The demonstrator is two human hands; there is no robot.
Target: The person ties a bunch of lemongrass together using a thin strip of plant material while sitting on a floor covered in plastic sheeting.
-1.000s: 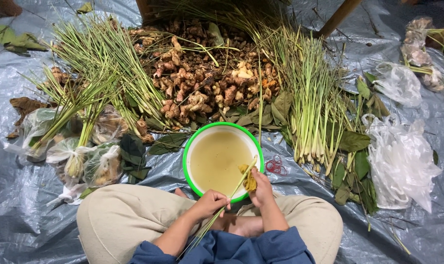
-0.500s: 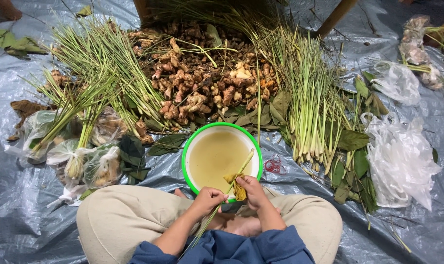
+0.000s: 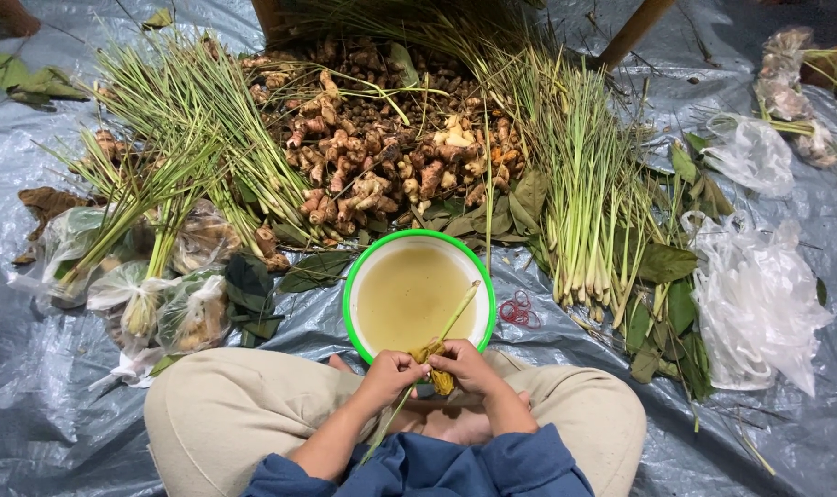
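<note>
I sit cross-legged on a grey tarp. My left hand (image 3: 391,373) and my right hand (image 3: 469,366) meet just over the near rim of a green-rimmed white bowl (image 3: 354,285) of cloudy yellowish water. Together they grip a lemongrass stalk (image 3: 455,317) whose tip slants up over the water. A small yellow-brown piece (image 3: 440,380), which may be a root, is pressed against the stalk under my right fingers. What the left hand's fingers do around the stalk is partly hidden.
Behind the bowl lies a heap of ginger-like roots (image 3: 382,156). Lemongrass bundles (image 3: 584,193) lie right and left (image 3: 188,138) of it. Filled plastic bags (image 3: 161,294) sit at left, empty clear bags (image 3: 759,294) at right. Red rubber bands (image 3: 520,310) lie beside the bowl.
My right hand has come down from over the bowl's edge toward my left hand. Both hands now sit close together on the stalk at the near rim.
</note>
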